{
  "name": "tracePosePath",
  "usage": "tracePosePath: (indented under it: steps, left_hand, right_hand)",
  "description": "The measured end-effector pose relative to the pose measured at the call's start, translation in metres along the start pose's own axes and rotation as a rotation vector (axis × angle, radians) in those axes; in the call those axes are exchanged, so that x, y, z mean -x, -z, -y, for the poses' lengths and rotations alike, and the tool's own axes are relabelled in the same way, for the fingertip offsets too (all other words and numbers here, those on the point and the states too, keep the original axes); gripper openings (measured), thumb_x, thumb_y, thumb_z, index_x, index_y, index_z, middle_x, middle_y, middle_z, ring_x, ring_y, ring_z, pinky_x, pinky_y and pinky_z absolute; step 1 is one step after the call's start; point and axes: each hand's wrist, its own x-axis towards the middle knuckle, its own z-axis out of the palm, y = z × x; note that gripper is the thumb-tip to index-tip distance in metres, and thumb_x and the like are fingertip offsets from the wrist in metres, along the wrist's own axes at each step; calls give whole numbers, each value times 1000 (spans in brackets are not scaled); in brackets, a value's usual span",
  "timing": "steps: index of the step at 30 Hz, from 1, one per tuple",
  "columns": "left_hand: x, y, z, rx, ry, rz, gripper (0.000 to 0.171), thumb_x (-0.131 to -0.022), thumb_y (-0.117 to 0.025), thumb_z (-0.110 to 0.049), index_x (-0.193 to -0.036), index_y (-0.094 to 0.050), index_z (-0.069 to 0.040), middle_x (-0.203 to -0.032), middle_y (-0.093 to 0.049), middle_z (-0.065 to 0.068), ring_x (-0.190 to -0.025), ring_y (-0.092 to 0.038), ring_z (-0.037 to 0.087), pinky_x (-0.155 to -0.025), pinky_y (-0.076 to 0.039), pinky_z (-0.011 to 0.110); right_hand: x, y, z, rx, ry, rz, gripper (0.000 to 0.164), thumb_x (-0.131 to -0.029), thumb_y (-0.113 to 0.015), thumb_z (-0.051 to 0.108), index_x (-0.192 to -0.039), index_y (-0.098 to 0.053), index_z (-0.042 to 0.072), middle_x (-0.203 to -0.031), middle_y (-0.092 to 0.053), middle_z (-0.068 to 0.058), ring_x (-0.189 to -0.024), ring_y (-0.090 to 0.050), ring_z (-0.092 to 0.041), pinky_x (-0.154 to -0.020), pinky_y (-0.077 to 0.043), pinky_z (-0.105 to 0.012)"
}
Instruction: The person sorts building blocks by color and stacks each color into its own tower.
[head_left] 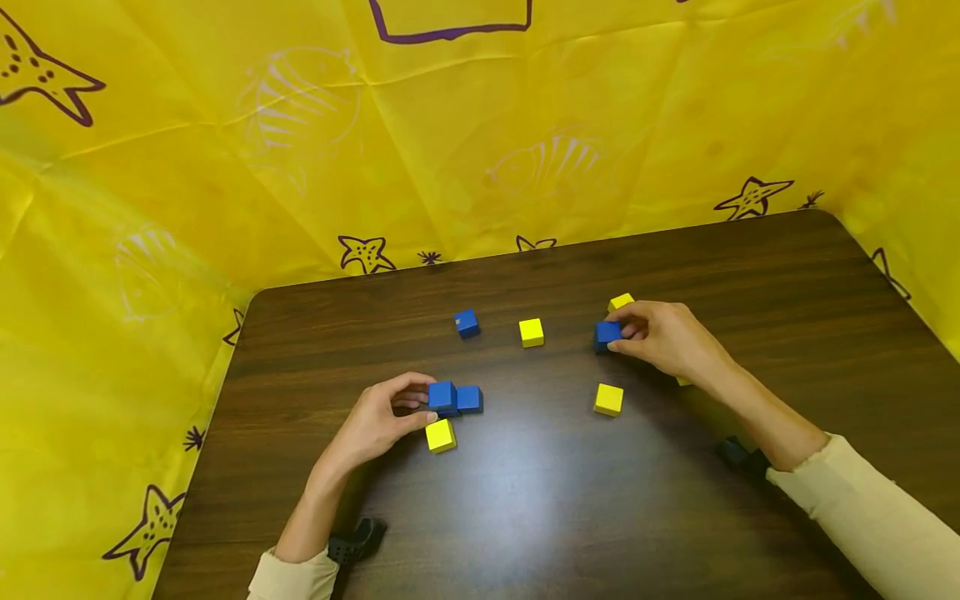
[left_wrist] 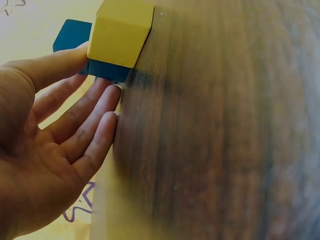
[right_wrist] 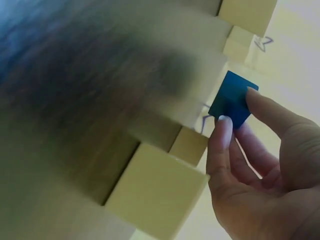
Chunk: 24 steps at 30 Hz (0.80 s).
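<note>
My left hand (head_left: 382, 421) has its thumb and index finger on either side of a blue cube (head_left: 442, 395), pinching it on top of another blue cube. Against that lower one stands a third blue cube (head_left: 470, 399). A yellow cube (head_left: 441, 436) sits just in front, near the left thumb; the left wrist view shows this yellow cube (left_wrist: 122, 37) partly covering the blue ones. Over the table's right part, my right hand (head_left: 667, 337) pinches a blue cube (head_left: 607, 337) between thumb and fingertips. The right wrist view shows this blue cube (right_wrist: 232, 100) held off the tabletop.
Farther back on the dark wooden table (head_left: 337, 325) lie a blue cube (head_left: 467, 323) and a yellow cube (head_left: 531, 333). Another yellow cube (head_left: 608, 400) sits before the right hand, one more yellow cube (head_left: 621, 302) behind it. Yellow patterned cloth (head_left: 450, 150) surrounds the table.
</note>
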Motion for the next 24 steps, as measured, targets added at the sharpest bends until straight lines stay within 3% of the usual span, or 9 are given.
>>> tracePosePath:
  steps: [11, 24]
  left_hand:
    - [-1, 0, -3, -24, 8, -10, 37, -86, -79, -9, -121, -66, -11, -108, -70, 6, -98, -67, 20, -89, -55, 37]
    - [-1, -1, -4, -47, 20, -16, 37, -86, -78, -10, -121, -66, -10, -108, -70, 7, -96, -67, 20, -87, -55, 37]
  right_hand:
    - [-3, -1, 21, -17, 30, 21, 35, -83, -83, 17, -113, -72, 6, -91, -71, -5, -81, -65, -17, -73, -55, -35]
    - [-11, -13, 48, -100, 81, 51, 33, -82, -84, 14, -112, -72, 8, -91, -71, -3, -79, -64, -15, -70, -55, -30]
